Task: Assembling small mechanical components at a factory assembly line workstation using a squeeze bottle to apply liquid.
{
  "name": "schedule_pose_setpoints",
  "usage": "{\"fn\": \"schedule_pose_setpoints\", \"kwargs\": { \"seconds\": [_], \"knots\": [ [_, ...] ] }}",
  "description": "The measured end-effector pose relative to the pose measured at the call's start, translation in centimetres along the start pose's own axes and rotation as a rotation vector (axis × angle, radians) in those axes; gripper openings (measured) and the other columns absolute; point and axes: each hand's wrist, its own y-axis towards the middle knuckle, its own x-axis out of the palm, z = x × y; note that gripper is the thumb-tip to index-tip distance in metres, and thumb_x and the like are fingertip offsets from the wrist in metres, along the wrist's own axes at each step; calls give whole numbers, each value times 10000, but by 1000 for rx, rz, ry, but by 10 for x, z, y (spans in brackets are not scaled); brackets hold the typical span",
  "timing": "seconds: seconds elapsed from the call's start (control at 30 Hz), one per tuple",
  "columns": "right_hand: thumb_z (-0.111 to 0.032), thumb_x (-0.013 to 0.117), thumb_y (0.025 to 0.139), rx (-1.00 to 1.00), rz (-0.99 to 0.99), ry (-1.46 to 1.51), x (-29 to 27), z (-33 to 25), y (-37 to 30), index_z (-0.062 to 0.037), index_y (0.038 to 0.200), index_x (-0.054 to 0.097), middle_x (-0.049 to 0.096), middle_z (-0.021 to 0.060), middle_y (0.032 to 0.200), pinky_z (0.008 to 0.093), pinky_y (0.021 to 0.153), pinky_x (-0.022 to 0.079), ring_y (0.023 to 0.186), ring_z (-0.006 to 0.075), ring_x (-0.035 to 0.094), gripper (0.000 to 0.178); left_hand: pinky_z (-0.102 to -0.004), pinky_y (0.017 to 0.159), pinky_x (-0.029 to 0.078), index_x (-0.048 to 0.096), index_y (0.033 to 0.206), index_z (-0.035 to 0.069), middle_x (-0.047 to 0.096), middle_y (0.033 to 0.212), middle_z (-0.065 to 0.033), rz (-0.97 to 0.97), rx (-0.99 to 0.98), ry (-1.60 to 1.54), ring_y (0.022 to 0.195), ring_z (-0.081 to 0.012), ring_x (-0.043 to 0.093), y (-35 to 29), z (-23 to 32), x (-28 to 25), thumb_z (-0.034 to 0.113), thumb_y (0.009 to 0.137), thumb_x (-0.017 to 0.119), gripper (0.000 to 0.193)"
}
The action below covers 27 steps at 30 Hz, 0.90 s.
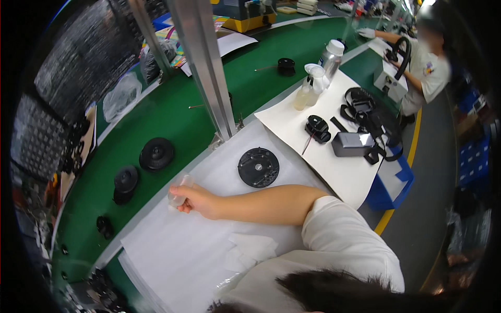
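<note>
My right hand (200,202) reaches leftward over the white sheet-covered table (172,250), its fingers wrapped round a small translucent container (174,200). Whether that is a bottle or a cup I cannot make out. Beyond my forearm a round black disc-shaped part (258,167) lies flat on the sheet, apart from the hand. A crumpled white cloth (251,249) rests nearer to me. My left hand is out of view.
A green conveyor belt (245,62) curves past, carrying round black parts (156,154). A metal post (201,68) rises at the table's far edge. To the right are bottles (331,58), black straps (365,107), a grey box (353,144) and a blue bin (399,190). A co-worker (429,68) stands farther off.
</note>
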Motion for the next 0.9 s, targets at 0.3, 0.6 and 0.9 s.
{"fn": "schedule_pose_setpoints", "kwargs": {
  "seconds": [0.3, 0.6, 0.9],
  "knots": [
    [-392, 559, 758, -28, 18, -31, 1, -4, -1, -102, 860, 475, 495, 18, 681, 203, 511, 350, 566, 84, 454, 318, -266, 662, 394, 573, 934, 55, 524, 824, -49, 161, 41, 102, 767, -143, 497, -78, -7, -33, 322, 808, 536, 298],
    [-364, 546, 778, -40, 43, -27, -4, -3, 0, -107, 863, 477, 493, 15, 668, 206, 506, 335, 573, 80, 444, 279, -283, 688, 394, 573, 945, 50, 524, 862, -66, 311, 181, 203, 799, -162, 500, -111, 8, -58, 308, 809, 534, 295],
    [-363, 559, 772, -41, 13, 271, -8, -2, 7, -155, 867, 481, 479, -4, 712, 216, 498, 336, 587, 92, 447, 241, -299, 715, 395, 573, 956, 45, 525, 899, -83, 391, 383, 208, 831, -180, 502, -87, 27, -7, 295, 809, 532, 293]
  ]
}}
